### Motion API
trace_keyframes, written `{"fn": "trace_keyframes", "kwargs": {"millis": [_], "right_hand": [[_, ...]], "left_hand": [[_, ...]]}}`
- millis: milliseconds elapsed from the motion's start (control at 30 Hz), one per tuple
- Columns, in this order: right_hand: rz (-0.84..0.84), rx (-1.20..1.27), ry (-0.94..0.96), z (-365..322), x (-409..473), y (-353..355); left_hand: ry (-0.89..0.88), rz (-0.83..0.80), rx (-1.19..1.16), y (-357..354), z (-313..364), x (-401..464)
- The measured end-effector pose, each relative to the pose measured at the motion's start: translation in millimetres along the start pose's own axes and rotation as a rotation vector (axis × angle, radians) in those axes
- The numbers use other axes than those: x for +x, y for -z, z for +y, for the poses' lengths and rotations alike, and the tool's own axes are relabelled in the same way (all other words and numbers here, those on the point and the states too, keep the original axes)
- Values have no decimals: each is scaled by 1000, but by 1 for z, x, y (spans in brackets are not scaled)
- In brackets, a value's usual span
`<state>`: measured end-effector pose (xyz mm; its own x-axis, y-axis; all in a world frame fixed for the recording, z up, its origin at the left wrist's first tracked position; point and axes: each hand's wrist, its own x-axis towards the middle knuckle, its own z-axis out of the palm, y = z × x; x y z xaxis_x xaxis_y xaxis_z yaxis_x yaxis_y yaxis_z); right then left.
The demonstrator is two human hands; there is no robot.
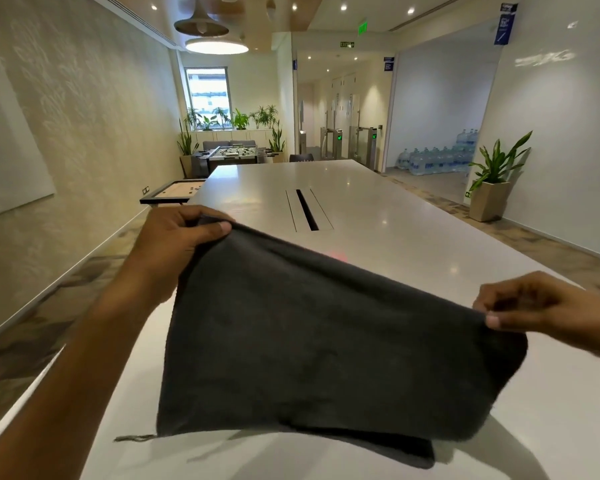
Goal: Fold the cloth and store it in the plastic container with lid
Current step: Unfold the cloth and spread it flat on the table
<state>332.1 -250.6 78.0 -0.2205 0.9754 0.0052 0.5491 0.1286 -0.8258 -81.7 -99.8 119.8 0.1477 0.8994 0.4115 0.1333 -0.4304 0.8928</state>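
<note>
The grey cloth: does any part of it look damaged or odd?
Yes. A frayed thread hangs loose from the lower left corner of the grey cloth. The left hand and right hand pinch its upper corners.

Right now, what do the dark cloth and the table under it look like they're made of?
Cloth: seemingly a soft, matte charcoal textile, perhaps microfibre or fleece; it has a fuzzy nap, drapes limply and trails a loose thread at one corner. Table: a smooth, glossy pale top, possibly laminate or solid surface; it mirrors the ceiling lights.
</note>
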Motion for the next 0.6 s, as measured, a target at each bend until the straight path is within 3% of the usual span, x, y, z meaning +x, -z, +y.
{"fn": "trace_keyframes", "kwargs": {"millis": [200, 467, 600], "right_hand": [[234, -223, -203, 32, 73, -4], [505, -687, -288, 100, 160, -53], [589, -763, -276, 122, 168, -76]], "left_hand": [[237, 3, 175, -17, -85, 19], [241, 98, 541, -49, -191, 28], [217, 113, 597, -57, -210, 24]]}}
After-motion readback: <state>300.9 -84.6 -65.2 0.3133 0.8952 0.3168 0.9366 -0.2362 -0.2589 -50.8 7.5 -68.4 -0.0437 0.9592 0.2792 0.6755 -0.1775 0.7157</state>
